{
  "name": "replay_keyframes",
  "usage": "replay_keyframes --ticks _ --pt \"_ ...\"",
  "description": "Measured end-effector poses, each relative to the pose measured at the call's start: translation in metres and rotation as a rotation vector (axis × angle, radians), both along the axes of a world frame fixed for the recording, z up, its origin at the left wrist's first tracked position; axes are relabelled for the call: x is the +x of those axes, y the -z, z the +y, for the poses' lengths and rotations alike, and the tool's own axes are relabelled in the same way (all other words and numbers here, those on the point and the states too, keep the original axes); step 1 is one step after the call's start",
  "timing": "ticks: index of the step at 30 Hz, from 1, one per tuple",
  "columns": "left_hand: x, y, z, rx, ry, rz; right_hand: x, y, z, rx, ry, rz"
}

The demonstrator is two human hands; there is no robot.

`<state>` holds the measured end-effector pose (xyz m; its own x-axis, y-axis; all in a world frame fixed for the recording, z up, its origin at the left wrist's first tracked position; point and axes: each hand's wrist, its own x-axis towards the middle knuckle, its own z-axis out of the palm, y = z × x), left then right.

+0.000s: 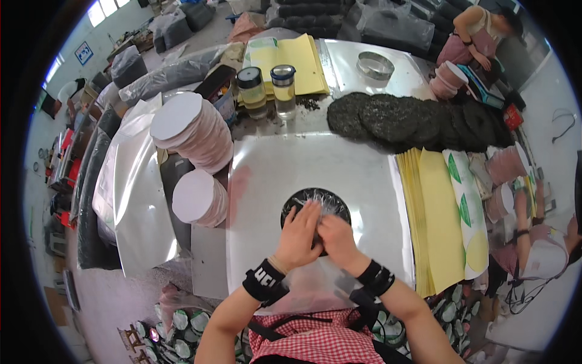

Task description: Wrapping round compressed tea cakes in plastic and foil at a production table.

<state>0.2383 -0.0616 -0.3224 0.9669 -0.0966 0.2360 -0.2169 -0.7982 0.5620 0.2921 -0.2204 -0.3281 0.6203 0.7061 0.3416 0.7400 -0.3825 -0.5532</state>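
A dark round cake (293,202) of what looks like pressed leaf lies on the shiny metal work surface (260,182) in front of me. Crinkled clear plastic film (322,196) covers its top. My left hand (298,233) rests on the film with its fingers stretched out and lying flat. Beside it my right hand (339,239) is closed, the fingers bunched on the film near the cake's middle. Both hands hide the near part of the cake. The film's exact hold between the right fingers is partly hidden.
Stacks of pale round discs (188,127) stand left. Two drinking bottles (283,91) are behind the metal surface. Overlapping dark cakes (418,118) lie back right, beyond yellow paper sheets (442,230). A metal ring (375,65) is at the back. Co-workers (479,36) sit to the right.
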Motion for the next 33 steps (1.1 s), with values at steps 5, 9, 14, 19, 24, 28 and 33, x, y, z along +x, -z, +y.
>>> replay_keyframes --ticks 5,9,14,19,24,28,33 --pt "-0.007 -0.003 -0.005 0.335 -0.003 0.075 0.001 -0.021 -0.018 0.067 0.056 -0.008" --pt "0.000 -0.004 -0.019 0.412 -0.024 0.084 0.016 0.010 0.000 -0.186 0.094 0.039" --pt "0.006 0.003 -0.017 0.400 0.027 0.123 0.015 -0.003 -0.020 -0.001 0.094 -0.019" --pt "0.013 0.000 -0.016 0.451 0.090 0.191 0.041 0.020 -0.032 -0.020 -0.010 -0.057" --pt "0.011 0.000 -0.017 0.471 0.126 0.198 0.100 0.035 -0.300 -0.104 0.902 -0.466" --pt "0.014 -0.006 -0.019 0.486 0.130 0.228 0.103 0.045 -0.397 -0.475 0.965 -0.763" --pt "0.010 -0.004 -0.015 0.496 0.105 0.207 0.114 0.048 -0.393 -0.225 1.182 -0.323"
